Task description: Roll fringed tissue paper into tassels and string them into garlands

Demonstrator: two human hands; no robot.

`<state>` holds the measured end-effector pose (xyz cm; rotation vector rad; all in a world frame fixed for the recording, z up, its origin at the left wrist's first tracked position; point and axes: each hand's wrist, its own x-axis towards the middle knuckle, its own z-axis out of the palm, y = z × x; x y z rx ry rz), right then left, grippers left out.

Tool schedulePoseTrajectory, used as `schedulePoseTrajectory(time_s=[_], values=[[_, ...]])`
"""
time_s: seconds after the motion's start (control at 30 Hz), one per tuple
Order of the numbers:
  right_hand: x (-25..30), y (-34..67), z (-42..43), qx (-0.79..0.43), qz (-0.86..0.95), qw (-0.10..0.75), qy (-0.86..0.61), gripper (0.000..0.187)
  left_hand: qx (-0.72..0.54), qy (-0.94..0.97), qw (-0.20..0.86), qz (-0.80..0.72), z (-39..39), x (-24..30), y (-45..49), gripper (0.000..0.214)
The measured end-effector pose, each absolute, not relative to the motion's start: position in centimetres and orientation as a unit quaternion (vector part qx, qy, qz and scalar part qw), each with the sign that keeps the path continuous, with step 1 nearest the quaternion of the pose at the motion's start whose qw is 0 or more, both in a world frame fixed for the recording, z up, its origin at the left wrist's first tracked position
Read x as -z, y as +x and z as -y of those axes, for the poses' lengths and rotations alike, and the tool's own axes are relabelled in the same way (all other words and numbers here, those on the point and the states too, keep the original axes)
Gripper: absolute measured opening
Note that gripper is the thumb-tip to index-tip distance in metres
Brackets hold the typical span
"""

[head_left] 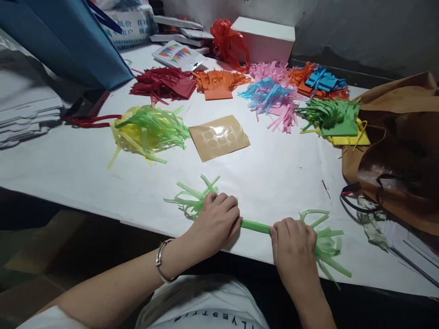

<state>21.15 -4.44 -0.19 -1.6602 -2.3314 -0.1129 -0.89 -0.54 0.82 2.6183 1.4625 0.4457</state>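
A light green tissue paper tassel (255,225) lies across the near part of the table, rolled narrow in its middle with cut strips fanning out at both ends. My left hand (219,217) is closed around the roll by the left fringe. Around the right part of the same roll my right hand (294,240) is closed too, with the right fringe spreading past it. Between the hands a short straight stretch of the roll shows. Beyond them lies a tan sheet of round clear stickers (221,137).
Yellow and green tassels (151,132) lie at left on the white table (274,173). Dark red (164,84), orange (219,84), pink (274,109) and green (332,116) fringed papers line the back. A brown bag (353,160) stands right, a blue bag (75,45) left, a white box (265,39) behind.
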Motion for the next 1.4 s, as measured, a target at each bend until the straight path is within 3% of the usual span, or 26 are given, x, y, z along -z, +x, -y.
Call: schedulePoseTrajectory(time_s=[0.1,0.2,0.27,0.37,0.53,1.1,1.4], values=[[-0.4,20.6,3.8,0.049,0.783,0.125,-0.607,0.020,-0.144,0.855,0.028,-0.497,0.3,-0.7,-0.5,0.013],[-0.7,20.2,3.7,0.041,0.797,0.208,-0.566,0.009,-0.170,0.875,0.042,-0.450,0.3,-0.7,-0.9,0.012],[-0.6,19.9,3.8,0.000,0.830,0.250,-0.498,0.014,-0.186,0.893,0.059,-0.406,0.4,-0.6,-1.2,0.017],[-0.1,19.6,4.1,-0.056,0.846,0.267,-0.458,0.018,-0.195,0.900,0.074,-0.384,0.6,-0.5,-1.7,0.018],[0.0,19.2,4.5,-0.020,0.826,0.295,-0.481,0.015,-0.190,0.915,0.082,-0.348,0.7,-0.5,-2.0,0.018],[0.2,21.3,5.3,-0.034,0.820,0.307,-0.481,0.012,-0.221,0.872,0.152,-0.409,1.0,-0.4,-1.4,0.015],[0.1,19.4,5.4,0.037,0.746,0.218,-0.628,0.013,-0.080,0.867,0.080,-0.486,0.5,-2.4,0.9,0.015]])
